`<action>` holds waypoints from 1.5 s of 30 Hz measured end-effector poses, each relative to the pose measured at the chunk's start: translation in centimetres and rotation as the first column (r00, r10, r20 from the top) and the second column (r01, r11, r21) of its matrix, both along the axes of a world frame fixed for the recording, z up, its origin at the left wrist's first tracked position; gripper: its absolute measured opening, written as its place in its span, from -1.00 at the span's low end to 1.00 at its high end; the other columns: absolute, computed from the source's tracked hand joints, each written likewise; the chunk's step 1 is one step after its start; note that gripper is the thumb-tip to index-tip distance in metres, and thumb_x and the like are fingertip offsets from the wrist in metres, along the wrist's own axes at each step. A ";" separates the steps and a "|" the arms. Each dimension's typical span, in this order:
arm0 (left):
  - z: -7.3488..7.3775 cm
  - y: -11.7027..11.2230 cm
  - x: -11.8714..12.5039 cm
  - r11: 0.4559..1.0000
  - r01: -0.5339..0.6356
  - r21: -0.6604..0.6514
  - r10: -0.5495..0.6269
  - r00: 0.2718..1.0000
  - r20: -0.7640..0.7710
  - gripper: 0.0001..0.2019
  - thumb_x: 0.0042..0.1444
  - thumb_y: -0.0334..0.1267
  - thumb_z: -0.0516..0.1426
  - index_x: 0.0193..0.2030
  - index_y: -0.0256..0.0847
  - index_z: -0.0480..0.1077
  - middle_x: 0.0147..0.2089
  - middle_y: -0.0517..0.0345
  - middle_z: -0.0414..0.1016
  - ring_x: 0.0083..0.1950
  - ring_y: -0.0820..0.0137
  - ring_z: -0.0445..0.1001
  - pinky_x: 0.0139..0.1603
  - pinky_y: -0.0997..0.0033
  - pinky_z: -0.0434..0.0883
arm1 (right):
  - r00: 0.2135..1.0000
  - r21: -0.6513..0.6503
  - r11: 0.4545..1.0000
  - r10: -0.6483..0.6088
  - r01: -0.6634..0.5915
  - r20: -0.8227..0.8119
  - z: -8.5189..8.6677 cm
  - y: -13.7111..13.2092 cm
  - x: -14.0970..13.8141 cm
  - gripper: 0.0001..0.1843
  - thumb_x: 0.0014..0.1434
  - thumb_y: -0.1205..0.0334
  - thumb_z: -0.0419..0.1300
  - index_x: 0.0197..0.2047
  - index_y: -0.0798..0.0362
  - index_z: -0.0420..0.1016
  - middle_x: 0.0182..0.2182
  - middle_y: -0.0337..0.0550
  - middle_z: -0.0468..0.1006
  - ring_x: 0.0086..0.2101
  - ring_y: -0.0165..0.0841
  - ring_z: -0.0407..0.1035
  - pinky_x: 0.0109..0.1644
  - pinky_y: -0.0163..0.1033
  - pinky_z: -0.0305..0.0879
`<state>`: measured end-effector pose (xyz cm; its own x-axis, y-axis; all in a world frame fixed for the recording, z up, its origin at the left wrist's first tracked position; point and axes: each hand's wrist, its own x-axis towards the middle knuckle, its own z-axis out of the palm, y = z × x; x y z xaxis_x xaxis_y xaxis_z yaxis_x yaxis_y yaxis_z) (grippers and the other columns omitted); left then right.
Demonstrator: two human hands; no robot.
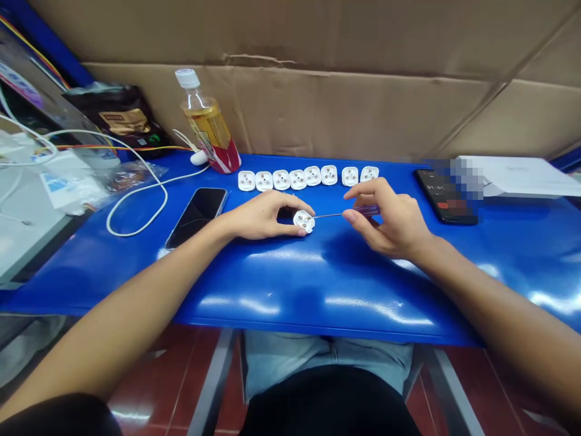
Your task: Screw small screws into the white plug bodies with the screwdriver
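My left hand [272,216] pinches a small round white plug part [304,221] with metal terminals between thumb and fingers, low over the blue table. My right hand [390,218] is closed around the dark, see-through handle of a screwdriver [329,215]. Its thin shaft points left, and the tip meets the upper right of the plug part. Whether the tip sits in a screw is too small to tell. Behind both hands stands a row of several similar white plug parts [281,179], terminals showing.
A black phone [197,217] lies left of my left hand, beside a looped white cable [136,233]. A drink bottle [211,130] and dark pouch [122,118] stand at the back left. Another phone [447,197] and white box [521,175] are at right. A cardboard wall [336,115] rises behind.
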<state>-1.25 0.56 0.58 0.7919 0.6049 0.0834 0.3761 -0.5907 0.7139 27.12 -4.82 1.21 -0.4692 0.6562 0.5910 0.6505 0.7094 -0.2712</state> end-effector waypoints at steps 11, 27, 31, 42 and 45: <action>0.1 0.0 0.0 1.000 0.015 0.005 -0.015 1.000 -0.006 -0.54 0.25 0.00 0.32 0.21 -0.17 0.58 0.19 0.01 0.64 0.17 0.20 0.60 0.20 0.31 0.46 | 0.999 -0.007 1.000 0.001 -0.001 -0.047 -0.4 0.3 0.0 -0.78 0.35 0.15 0.27 0.02 -0.07 0.38 -0.25 -0.18 0.68 -0.34 -0.26 0.64 -0.34 -0.25 0.54; -0.1 -0.2 0.1 1.000 0.003 0.008 -0.003 1.000 -0.004 -0.51 0.26 0.01 0.32 0.23 -0.19 0.57 0.16 0.00 0.66 0.11 0.21 0.61 0.11 0.33 0.48 | 0.999 -0.013 1.000 0.022 -0.023 -0.046 -0.2 0.2 0.1 -0.71 0.32 0.24 0.21 0.09 -0.08 0.35 -0.31 -0.22 0.66 -0.37 -0.27 0.65 -0.33 -0.26 0.53; 0.2 -0.4 0.3 0.999 0.037 0.022 -0.037 0.999 -0.021 -0.54 0.26 0.03 0.31 0.19 -0.18 0.60 0.05 0.01 0.69 -0.02 0.25 0.61 -0.01 0.36 0.48 | 0.997 0.006 0.998 -0.063 0.063 -0.039 -0.3 0.2 0.1 -0.80 0.36 0.11 0.22 0.01 -0.08 0.40 -0.31 -0.20 0.67 -0.46 -0.28 0.62 -0.45 -0.26 0.45; 0.3 -0.6 0.4 0.999 0.026 0.019 -0.025 0.999 -0.020 -0.54 0.24 0.06 0.32 0.16 -0.17 0.62 0.03 0.00 0.68 -0.03 0.25 0.59 -0.03 0.35 0.46 | 0.999 -0.053 0.999 -0.012 0.010 -0.050 -0.1 0.2 0.2 -0.74 0.38 0.10 0.19 0.10 -0.09 0.39 -0.35 -0.24 0.67 -0.40 -0.25 0.62 -0.32 -0.20 0.53; 0.3 -0.6 0.4 0.999 0.026 0.023 -0.026 1.000 -0.014 -0.54 0.24 0.04 0.32 0.16 -0.17 0.62 0.02 0.01 0.68 -0.05 0.27 0.58 -0.04 0.36 0.45 | 0.998 -0.053 0.998 -0.037 0.035 -0.052 -0.2 0.2 0.1 -0.76 0.37 0.11 0.19 0.08 -0.10 0.40 -0.38 -0.25 0.66 -0.41 -0.25 0.62 -0.35 -0.20 0.51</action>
<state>-0.83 -0.05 0.84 0.8086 0.5820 0.0864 0.3695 -0.6166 0.6952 27.24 -4.65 1.05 -0.4140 0.7029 0.5784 0.6593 0.6697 -0.3419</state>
